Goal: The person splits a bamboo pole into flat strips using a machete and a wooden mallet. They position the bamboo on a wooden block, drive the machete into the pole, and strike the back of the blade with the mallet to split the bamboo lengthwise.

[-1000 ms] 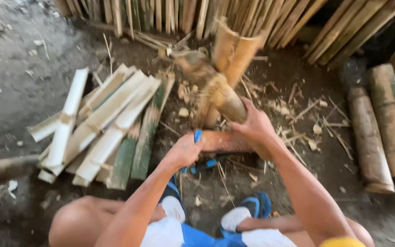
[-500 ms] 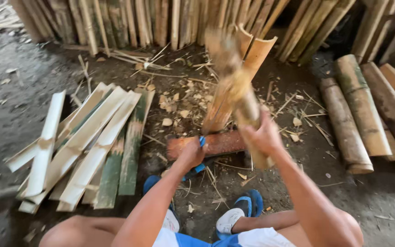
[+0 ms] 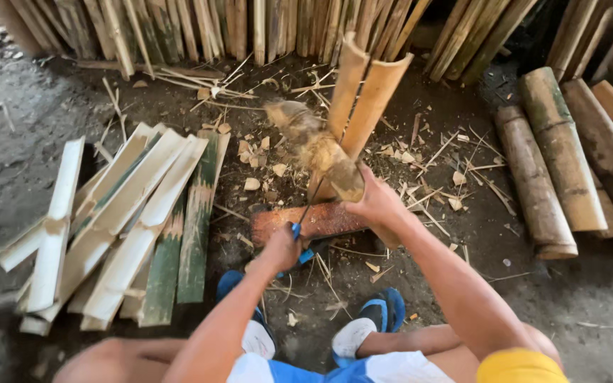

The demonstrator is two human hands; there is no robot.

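My left hand is closed on the blue handle of a knife. Its thin blade reaches up into a split bamboo piece. That piece stands upright on a reddish wooden block, and its top is spread into two halves. My right hand grips a wooden club. The club is blurred by motion and points up to the left, beside the bamboo piece.
A pile of split bamboo slats lies on the dirt to the left. Several round bamboo lengths lie on the right. Bamboo strips lean along the back. Chips litter the ground, and my feet in blue sandals are below the block.
The club has swung from raised above the bamboo piece down to its left side. My left hand has stayed on the knife at the block.
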